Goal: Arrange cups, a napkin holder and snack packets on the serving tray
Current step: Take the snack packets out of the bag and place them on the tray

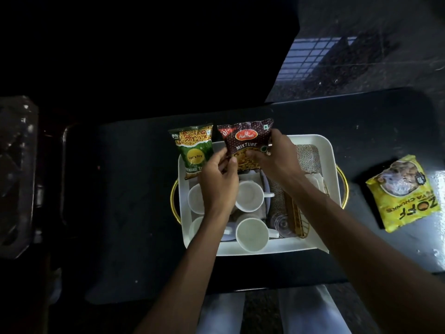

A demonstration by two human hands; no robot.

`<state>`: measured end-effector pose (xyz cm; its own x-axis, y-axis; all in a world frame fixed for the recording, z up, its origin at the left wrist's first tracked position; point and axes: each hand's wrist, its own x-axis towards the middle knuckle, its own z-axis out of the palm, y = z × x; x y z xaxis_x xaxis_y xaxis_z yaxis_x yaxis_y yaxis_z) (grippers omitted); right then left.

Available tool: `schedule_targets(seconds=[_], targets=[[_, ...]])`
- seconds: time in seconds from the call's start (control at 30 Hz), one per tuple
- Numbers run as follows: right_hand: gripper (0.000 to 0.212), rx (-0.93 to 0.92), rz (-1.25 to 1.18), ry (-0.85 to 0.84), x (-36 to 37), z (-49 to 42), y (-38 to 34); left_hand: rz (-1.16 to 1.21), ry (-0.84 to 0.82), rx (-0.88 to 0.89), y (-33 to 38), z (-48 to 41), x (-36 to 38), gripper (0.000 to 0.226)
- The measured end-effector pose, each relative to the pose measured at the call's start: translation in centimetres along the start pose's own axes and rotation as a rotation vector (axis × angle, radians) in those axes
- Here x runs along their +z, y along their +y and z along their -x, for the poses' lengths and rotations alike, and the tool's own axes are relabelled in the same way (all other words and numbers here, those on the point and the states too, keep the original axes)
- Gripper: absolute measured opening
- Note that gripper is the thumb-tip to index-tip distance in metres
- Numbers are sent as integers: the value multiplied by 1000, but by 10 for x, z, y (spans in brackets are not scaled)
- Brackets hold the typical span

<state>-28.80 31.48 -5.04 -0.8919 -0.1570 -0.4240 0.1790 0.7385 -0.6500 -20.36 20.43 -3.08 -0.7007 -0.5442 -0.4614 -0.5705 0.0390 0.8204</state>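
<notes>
A white serving tray (322,147) with gold handles sits on the dark table. Several white cups (251,233) stand in its left half, partly hidden by my left arm. A gold wire napkin holder (297,219) lies in the right half on burlap cloth. A green snack packet (193,150) leans at the tray's far left edge. Beside it stands a maroon "Mixture" packet (245,143), gripped at its lower corners by my left hand (218,182) and my right hand (277,160). A yellow packet (404,191) lies on the table right of the tray.
The dark table (125,189) extends to the left of the tray. A dark object (16,174) stands at the far left edge. A clear glass piece (280,222) lies in the tray near the napkin holder. Glossy floor (337,59) shows beyond the table.
</notes>
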Motion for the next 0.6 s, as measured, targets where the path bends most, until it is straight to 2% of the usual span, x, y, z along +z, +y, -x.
schedule_targets(seconds=[0.27, 0.43, 0.6], targets=[[63, 0, -90, 30, -10, 6, 0, -2, 31, -11, 4, 8, -1, 42], [66, 12, -122, 73, -29, 19, 6, 10, 48, 50, 16, 25, -4, 41], [55, 6, -214, 180, -60, 47, 15, 68, -32, 123, 36, 51, 11, 39]])
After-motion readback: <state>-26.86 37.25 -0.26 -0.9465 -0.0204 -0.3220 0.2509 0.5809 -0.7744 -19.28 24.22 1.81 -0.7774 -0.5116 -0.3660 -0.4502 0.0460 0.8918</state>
